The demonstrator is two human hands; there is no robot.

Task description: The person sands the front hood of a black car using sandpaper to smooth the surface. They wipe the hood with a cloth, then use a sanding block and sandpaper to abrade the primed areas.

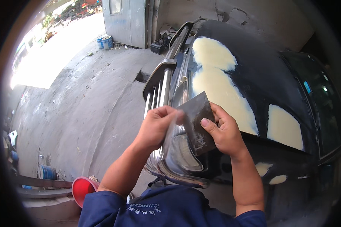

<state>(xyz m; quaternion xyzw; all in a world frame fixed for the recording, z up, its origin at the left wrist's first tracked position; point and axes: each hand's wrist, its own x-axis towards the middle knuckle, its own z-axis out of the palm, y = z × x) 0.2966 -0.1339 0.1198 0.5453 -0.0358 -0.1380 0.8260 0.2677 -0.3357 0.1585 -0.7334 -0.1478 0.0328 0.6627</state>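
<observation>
Above the front corner of a dark car (250,53), both my hands are raised. My right hand (228,132) grips a dark grey, dust-marked sheet of sandpaper (197,123), thumb on the near face and fingers behind its right edge. My left hand (155,126) is closed at the sheet's left side, its fingertips pinching the edge and smeared by motion. A pale, blurred strip of the sheet hangs below those fingertips. Behind the sheet, the bonnet carries broad patches of cream filler (221,89), and the headlight (186,152) lies just under it.
A chrome bull bar (161,89) juts from the car's front. Lower left stand a red bucket (83,189) and a blue tin (47,172). More blue tins (107,42) and a black battery (157,48) are near the grey door (127,24). Concrete floor (87,102) stretches left.
</observation>
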